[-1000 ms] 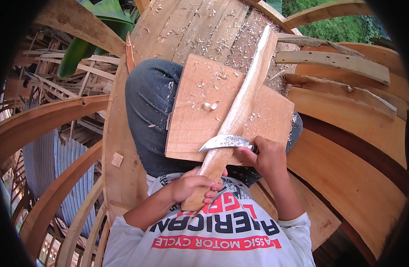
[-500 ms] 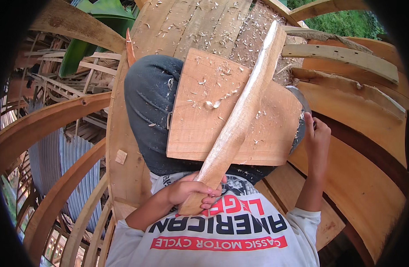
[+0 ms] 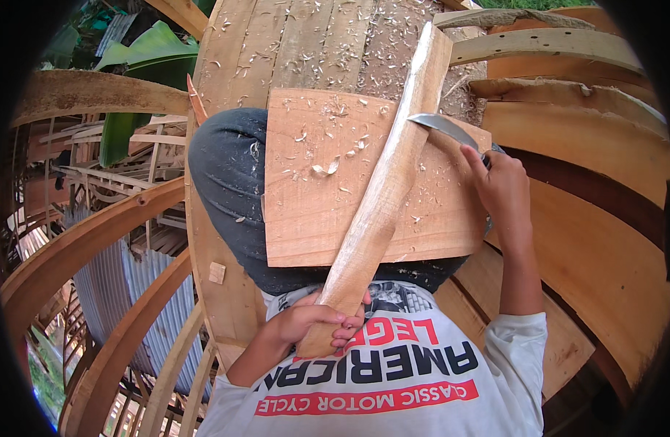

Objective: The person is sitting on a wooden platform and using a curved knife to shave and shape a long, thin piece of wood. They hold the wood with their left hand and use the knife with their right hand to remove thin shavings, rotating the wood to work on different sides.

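Observation:
My left hand (image 3: 313,320) is wrapped round the near end of a long, slightly curved piece of wood (image 3: 378,211), close against my shirt. That piece slants away to the upper right, with a pale, freshly cut strip along its left edge. It lies across a broad wooden board (image 3: 313,218) resting on my lap. My right hand (image 3: 504,186) is closed on a curved-blade knife (image 3: 440,127), its handle mostly hidden in the fingers. The blade's tip reaches the far part of the wood piece; whether it touches cannot be made out.
Curled shavings (image 3: 326,166) are scattered over the board and the planks (image 3: 306,51) beyond. Curved wooden ribs (image 3: 94,244) rise on the left, with corrugated metal sheets (image 3: 156,306) below them. Wide curved planks (image 3: 590,277) form the right side. A small wood block (image 3: 217,272) lies left of my leg.
My right hand has brought the knife from beside my right knee up and left to the wood piece. The left hand keeps its hold. The whole view has shifted slightly.

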A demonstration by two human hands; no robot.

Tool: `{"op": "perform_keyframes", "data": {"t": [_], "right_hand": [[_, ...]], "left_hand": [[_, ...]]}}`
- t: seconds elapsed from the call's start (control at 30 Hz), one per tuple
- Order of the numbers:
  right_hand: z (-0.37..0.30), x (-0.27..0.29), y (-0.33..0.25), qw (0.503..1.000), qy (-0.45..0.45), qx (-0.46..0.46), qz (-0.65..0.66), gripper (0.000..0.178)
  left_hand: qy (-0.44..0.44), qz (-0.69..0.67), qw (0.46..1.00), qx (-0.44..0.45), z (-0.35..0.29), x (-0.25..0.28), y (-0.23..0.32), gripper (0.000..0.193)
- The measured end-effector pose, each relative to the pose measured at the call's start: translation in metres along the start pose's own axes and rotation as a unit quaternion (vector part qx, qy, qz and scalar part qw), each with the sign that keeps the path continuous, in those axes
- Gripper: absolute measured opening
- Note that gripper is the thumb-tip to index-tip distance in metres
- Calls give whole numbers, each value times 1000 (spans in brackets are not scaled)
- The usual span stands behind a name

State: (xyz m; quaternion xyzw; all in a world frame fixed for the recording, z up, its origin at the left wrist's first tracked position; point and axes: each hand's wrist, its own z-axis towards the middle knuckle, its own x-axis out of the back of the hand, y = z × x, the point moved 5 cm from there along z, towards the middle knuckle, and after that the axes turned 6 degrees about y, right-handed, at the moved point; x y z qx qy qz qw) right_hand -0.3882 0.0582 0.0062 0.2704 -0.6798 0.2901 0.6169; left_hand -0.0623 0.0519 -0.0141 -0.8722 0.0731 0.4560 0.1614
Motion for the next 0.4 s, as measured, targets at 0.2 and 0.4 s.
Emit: {"op": "perform_keyframes", "data": {"t": [0.2,0.4], "right_hand": [[-25,15,-5,994,-43,-39,97,60],[-75,-3,-75,972,-106,173,121,56]], "left_hand": [[15,-16,999,-39,-4,3,2,49],[36,-14,999,-20,-3,2,4,50]]}}
